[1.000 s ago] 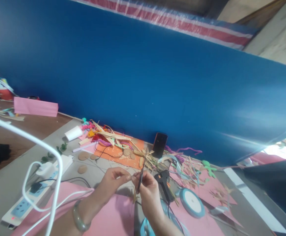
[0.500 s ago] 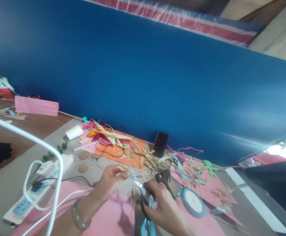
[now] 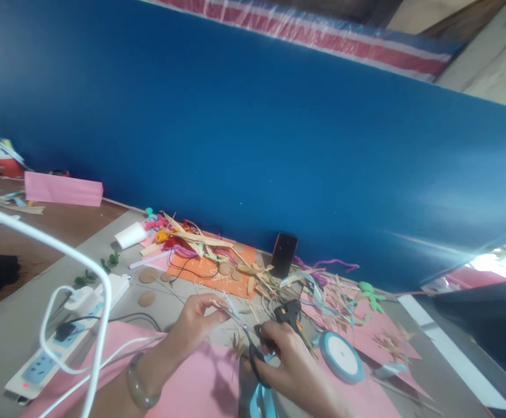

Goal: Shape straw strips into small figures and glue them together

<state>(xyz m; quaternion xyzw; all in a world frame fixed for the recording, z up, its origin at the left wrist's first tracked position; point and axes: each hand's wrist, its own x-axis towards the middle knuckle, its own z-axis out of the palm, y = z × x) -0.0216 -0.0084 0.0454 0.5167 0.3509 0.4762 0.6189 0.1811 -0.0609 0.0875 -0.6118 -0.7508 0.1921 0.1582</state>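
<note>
My right hand [image 3: 290, 357] has its fingers through the black handles of a pair of scissors [image 3: 255, 355]. The blades point left, up to the fingertips of my left hand [image 3: 196, 319], and look slightly apart. My left thumb and fingers are pinched together on a thin pale strip whose kind is too small to make out. Beneath both hands lie pink paper sheets [image 3: 192, 383]. A light blue ribbon [image 3: 261, 400] hangs below my right hand, and a ribbon spool [image 3: 341, 357] lies to its right. Just behind that hand rests a black glue gun [image 3: 288, 313].
A white power strip [image 3: 46, 363] with plugs and a white cable [image 3: 104, 313] occupies the left. Toward the blue partition [image 3: 235, 128] are a phone [image 3: 283, 255], a white cup [image 3: 131, 235], orange paper [image 3: 201, 273] and dried straw [image 3: 201, 237]. Round discs [image 3: 147, 299] lie nearby.
The scissor blades have shifted slightly and now reach closer to my left fingertips. My right fingers have curled a little more on the handles. My left hand keeps its pinch.
</note>
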